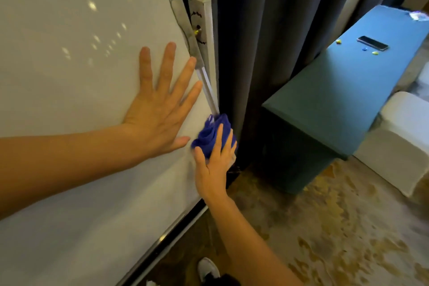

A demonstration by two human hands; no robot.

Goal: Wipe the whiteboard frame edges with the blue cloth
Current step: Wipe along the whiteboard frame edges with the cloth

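Note:
The whiteboard [76, 58] fills the left of the head view, tilted, with its silver frame edge [210, 90] running down its right side. My left hand [160, 104] lies flat on the board surface, fingers spread, just left of that edge. My right hand [214, 160] presses a bunched blue cloth [210, 133] against the frame edge a little below the left hand's fingertips. The cloth hides the stretch of frame beneath it. The bottom frame rail [167, 237] slants along the lower edge.
A stand post [200, 23] sits behind the board's right edge, in front of dark curtains [267, 42]. To the right is a teal-covered table [336, 100] with a phone [372, 42] and small coloured bits. White-covered seats [404, 137] stand beyond. Patterned carpet and my shoe [207, 269] are below.

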